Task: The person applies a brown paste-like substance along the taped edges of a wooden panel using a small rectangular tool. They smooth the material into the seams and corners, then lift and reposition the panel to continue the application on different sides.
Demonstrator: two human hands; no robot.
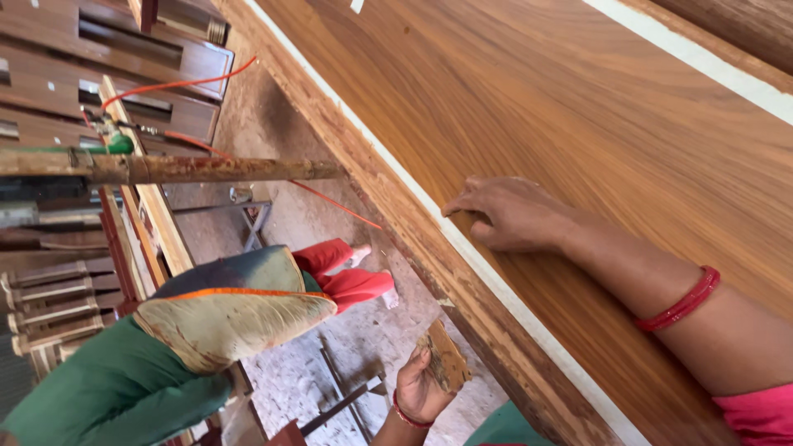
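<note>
My right hand (pixel 505 216) lies flat, palm down, on a large brown wood-grain panel (pixel 578 107), near its long edge; red bangles (pixel 684 301) circle that wrist. My left hand (pixel 420 386), also with a red bangle, is below the panel's edge and grips a small worn brown block (pixel 446 355), perhaps a sanding pad, held close to the rough, paler edge strip (pixel 462 272) of the panel.
The view is rolled sideways. Another person in a green top (pixel 116 388) and red trousers (pixel 347 277) stands on the dusty floor beside the panel. A wooden pole (pixel 182 169), orange cable (pixel 178 83), stacked wooden frames (pixel 124 49) and metal stand legs (pixel 343 400) are around.
</note>
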